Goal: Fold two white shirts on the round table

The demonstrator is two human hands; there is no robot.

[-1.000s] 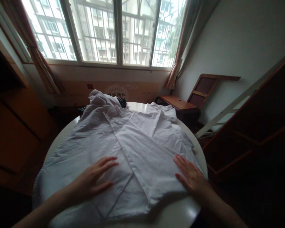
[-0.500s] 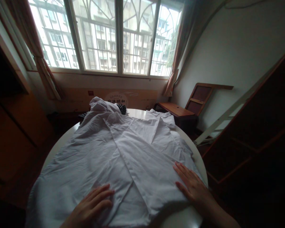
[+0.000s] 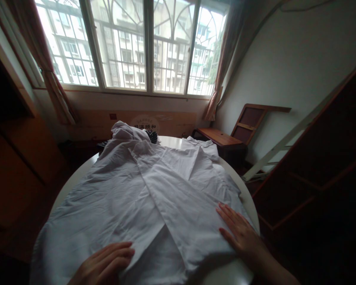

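A white long garment, perhaps a coat or shirt (image 3: 112, 186), lies spread over a round white table (image 3: 62, 196), with a long sleeve-like strip folded diagonally across it. Its left side hangs past the table's edge. On the lower part of the cloth rests my left hand (image 3: 105, 259), fingers stretched out and slightly curved, palm down. My right hand (image 3: 240, 231) lies flat on the garment's right side near the table's edge, its thumb apart from the fingers. Neither hand visibly grips the fabric.
At the table's far side are a bunched white cloth (image 3: 127, 131), a black striped cloth (image 3: 152, 136) and a folded white garment (image 3: 202, 147). Beyond stands a low wooden bench (image 3: 221, 135). A pale ladder (image 3: 267, 160) and a dark wooden panel (image 3: 320, 158) lean at the right.
My left hand has slid a little left and toward me over the cloth, and a fold beside it now lies wider. My right hand stays in place.
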